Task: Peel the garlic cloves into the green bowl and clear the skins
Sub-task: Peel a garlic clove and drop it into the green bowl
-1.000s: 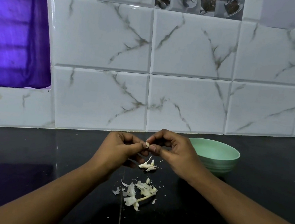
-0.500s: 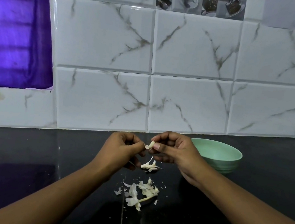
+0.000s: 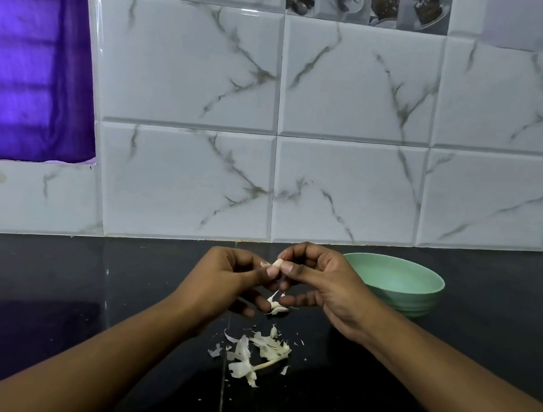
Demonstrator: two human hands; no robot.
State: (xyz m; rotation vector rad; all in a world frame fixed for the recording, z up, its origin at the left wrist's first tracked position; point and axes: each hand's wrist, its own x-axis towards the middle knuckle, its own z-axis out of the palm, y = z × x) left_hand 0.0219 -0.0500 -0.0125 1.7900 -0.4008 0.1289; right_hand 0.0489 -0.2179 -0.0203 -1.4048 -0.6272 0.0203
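Skins (image 3: 255, 354): papery white flakes and one thin stalk in a loose heap, nearer to me than the fingertips; small crumbs are scattered around it.
Counter (image 3: 49, 281): dark, glossy stone; I see a pale seam running under the heap.
Scrap (image 3: 276, 305): a curled whitish piece just below the lower fingers of both hands; I cannot tell whether it touches them.
Left hand (image 3: 223, 282): fingers curled; thumb and forefinger pinch the left end of the garlic clove (image 3: 276, 263).
Right hand (image 3: 325, 284): fingers curled; thumb and forefinger pinch the same clove from the right; the clove is small, pale and smooth, with a wisp of skin at its left tip.
Green bowl (image 3: 415, 302): matte mint, round, with a ridged lower wall; it stands just behind the right hand's knuckles.
Wall (image 3: 191, 69): glossy bevelled white tiles with grey veins, beyond the fingertips; above them is a strip (image 3: 367, 0) picturing cups and cake.
Curtain (image 3: 25, 55): purple cloth, far left.
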